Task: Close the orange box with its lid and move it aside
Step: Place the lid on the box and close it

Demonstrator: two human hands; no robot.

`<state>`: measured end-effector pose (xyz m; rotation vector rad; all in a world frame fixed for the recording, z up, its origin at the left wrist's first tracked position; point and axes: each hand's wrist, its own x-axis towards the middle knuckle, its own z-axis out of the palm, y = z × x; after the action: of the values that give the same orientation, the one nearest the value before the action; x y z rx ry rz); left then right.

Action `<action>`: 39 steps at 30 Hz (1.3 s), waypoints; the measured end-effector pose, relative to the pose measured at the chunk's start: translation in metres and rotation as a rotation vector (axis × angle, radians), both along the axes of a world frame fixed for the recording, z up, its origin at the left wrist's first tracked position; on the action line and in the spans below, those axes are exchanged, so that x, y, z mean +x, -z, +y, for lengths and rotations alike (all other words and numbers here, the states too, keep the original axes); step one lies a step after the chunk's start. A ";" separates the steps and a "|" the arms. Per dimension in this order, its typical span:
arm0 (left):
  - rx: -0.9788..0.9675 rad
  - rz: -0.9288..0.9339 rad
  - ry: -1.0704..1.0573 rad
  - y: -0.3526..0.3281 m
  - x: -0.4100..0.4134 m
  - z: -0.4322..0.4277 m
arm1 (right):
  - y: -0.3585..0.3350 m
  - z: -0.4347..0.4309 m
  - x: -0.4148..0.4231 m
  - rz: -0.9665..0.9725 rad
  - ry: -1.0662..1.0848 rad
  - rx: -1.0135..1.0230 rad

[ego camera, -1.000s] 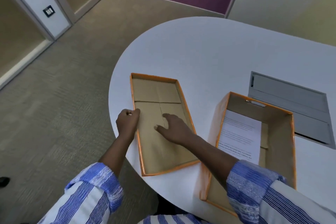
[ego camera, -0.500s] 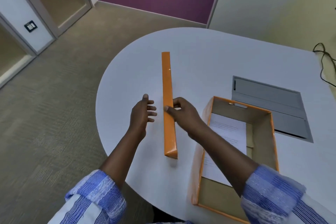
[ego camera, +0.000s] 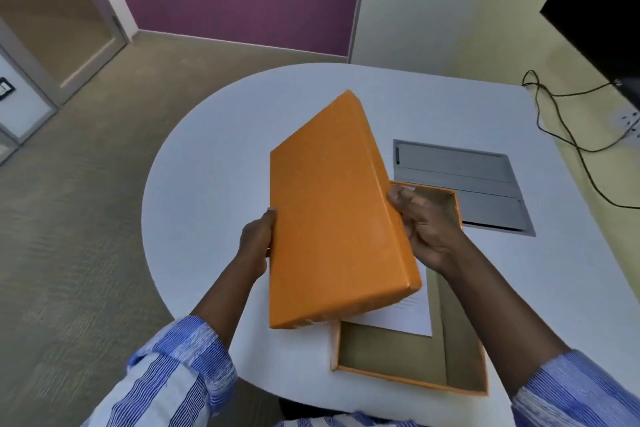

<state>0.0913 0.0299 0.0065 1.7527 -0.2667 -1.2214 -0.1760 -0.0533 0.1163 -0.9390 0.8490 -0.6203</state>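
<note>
The orange lid (ego camera: 332,218) is in the air, orange top toward me and tilted, over the left part of the open orange box (ego camera: 408,378). My left hand (ego camera: 256,243) grips the lid's left long edge. My right hand (ego camera: 422,229) grips its right long edge, above the box's far end. The box stands open on the white table near its front edge, with a printed white sheet (ego camera: 412,315) lying inside. The lid hides part of the box and the sheet.
A grey metal cable hatch (ego camera: 460,180) is set flush in the white table (ego camera: 207,204) behind the box. A black cable (ego camera: 561,135) runs down the right, past the table's edge. Carpeted floor lies left of the rounded table edge.
The lid lay inside-up on the table, was tipped onto its edge, and is now turned top-up and lifted toward the box. Both hands now hold its long edges.
</note>
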 end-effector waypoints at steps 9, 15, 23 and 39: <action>-0.015 -0.328 0.157 -0.012 -0.111 -0.006 | 0.018 0.028 -0.137 0.554 0.178 -0.202; 0.040 -0.533 0.219 -0.020 -0.166 -0.005 | 0.047 0.047 -0.191 0.513 0.144 -0.059; 0.060 -0.594 0.289 -0.023 -0.163 0.000 | 0.077 0.068 -0.185 0.497 0.040 0.016; 0.346 -0.287 0.445 -0.028 -0.162 0.063 | 0.086 0.070 -0.209 0.575 -0.207 0.153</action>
<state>-0.0704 0.0927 0.0341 2.2549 -0.6769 -1.3827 -0.3852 0.0172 0.0306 -1.0646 1.2682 -0.0942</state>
